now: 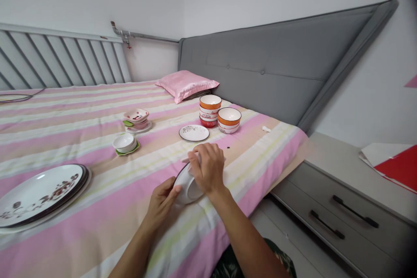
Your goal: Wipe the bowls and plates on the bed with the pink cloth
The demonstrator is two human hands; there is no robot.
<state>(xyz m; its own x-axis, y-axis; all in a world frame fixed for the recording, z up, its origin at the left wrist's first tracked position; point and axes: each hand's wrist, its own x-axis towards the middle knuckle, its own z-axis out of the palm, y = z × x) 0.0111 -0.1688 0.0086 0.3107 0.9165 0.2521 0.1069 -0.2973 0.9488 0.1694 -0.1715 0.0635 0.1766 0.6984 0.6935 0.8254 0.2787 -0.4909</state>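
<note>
Dish (186, 182), white with a dark rim, is tilted between the two hands just above or against the near part of the bed (107, 208), its foot ring turned toward the wearer. The left hand (162, 195) grasps it by the rim, thumb on the underside and fingers behind. The right hand (208, 169) lies across its other side, fingers bent over a pale piece (184, 160), perhaps a cloth; whether they clench that piece, the dish or both, I cannot tell. The step in hand looks like wiping the dish's surface. The next move seems to call for a steady left hold on the rim while the right hand works round or comes free, and a level dish before any setting down. Just beyond lies a flat plate (194, 133), with a taller bowl stack (210, 113) and a shorter bowl stack (229, 120) behind it. Farther left are the saucers (124, 141), the pink bowls (136, 116) and the platters (42, 191); the pillow (187, 84) rests by the headboard (260, 56).
</note>
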